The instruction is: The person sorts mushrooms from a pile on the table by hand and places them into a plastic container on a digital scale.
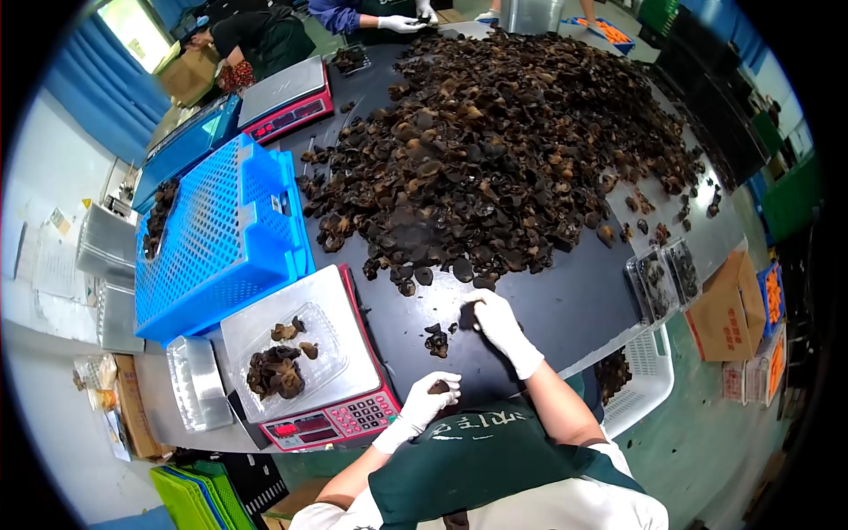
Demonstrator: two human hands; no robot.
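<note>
My left hand [427,402], in a white glove, is closed on a dark mushroom piece [439,387] near the table's front edge. Farther right, my right hand [500,325], also gloved, has its fingers bent around another dark piece [467,315] over the dark table [565,309]. A few loose pieces [436,342] lie between the hands and the big heap of dark mushrooms [477,150]. To the left, a red and silver scale [353,380] bears a clear plastic tray [322,340] with several mushroom pieces [277,371] in it.
A blue perforated crate [216,234] stands behind the scale, with a second scale [287,97] beyond. Clear trays [197,382] sit at the left. Filled clear boxes [662,281] rest at the right edge, above a white basket [649,380]. Co-workers' gloved hands [402,23] show across the table.
</note>
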